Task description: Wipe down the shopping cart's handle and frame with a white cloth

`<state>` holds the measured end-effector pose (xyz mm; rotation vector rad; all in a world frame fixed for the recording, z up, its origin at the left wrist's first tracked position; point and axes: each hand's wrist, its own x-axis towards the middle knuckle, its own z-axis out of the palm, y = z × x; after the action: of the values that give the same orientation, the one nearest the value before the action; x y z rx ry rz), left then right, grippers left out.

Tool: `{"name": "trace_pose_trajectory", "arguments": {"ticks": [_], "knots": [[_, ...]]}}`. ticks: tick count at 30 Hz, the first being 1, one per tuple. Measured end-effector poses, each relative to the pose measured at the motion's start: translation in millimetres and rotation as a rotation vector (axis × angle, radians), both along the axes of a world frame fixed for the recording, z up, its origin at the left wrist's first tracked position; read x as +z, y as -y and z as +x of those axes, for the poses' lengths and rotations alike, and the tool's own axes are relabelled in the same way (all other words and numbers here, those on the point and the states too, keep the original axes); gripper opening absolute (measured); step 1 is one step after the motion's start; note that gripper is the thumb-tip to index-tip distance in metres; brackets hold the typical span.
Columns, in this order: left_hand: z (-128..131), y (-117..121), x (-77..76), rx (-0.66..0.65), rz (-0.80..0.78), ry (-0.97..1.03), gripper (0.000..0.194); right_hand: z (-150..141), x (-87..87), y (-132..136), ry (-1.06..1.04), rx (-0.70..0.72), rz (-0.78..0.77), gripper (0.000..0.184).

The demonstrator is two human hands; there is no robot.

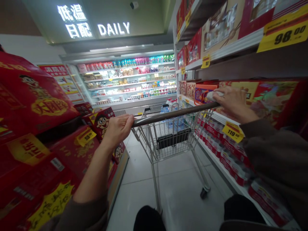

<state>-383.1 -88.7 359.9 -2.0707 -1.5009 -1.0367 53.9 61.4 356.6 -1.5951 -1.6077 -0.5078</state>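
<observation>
My left hand (119,128) is wrapped round the left end of a shopping cart's dark handle bar (173,114). My right hand (232,102) is closed over the bar's right end, by its pale end cap. The wire cart (168,141) stands in front of me in a narrow aisle. Several water bottles (172,120) and a white jug lie in its basket. A black flap hangs on the cart's near side.
Red gift boxes (36,128) with yellow price tags are stacked close on the left. Shelves (231,128) of boxed goods line the right. An open lit chiller (130,80) crosses the aisle's end under a "DAILY" sign. The floor (178,186) is pale tile.
</observation>
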Motion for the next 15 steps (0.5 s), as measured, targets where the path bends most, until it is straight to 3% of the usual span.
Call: {"name": "trace_pose_trajectory", "arguments": {"ticks": [2,5,9,12,15], "knots": [[4.3,3.7,-2.3,-0.037,-0.031,0.113,0.049,-13.6,1.3,3.9,-0.039,0.0,-0.005,0.039],[8.2,6.9,-9.3,-0.228,-0.061,0.409,0.058,-61.5,-1.4,24.0,-0.06,0.064,0.033,0.039],[10.0,2.7,-21.3,-0.42,-0.016,0.648,0.08,-169.0,-6.7,78.5,0.0,0.267,0.174,0.04],[12.5,0.6,-25.0,-0.449,0.006,0.687,0.084,-253.6,-9.0,125.0,0.027,0.417,0.218,0.041],[13.0,3.8,-22.9,-0.439,0.025,0.688,0.084,-307.2,-13.6,154.2,0.041,0.522,0.223,0.042]]}}
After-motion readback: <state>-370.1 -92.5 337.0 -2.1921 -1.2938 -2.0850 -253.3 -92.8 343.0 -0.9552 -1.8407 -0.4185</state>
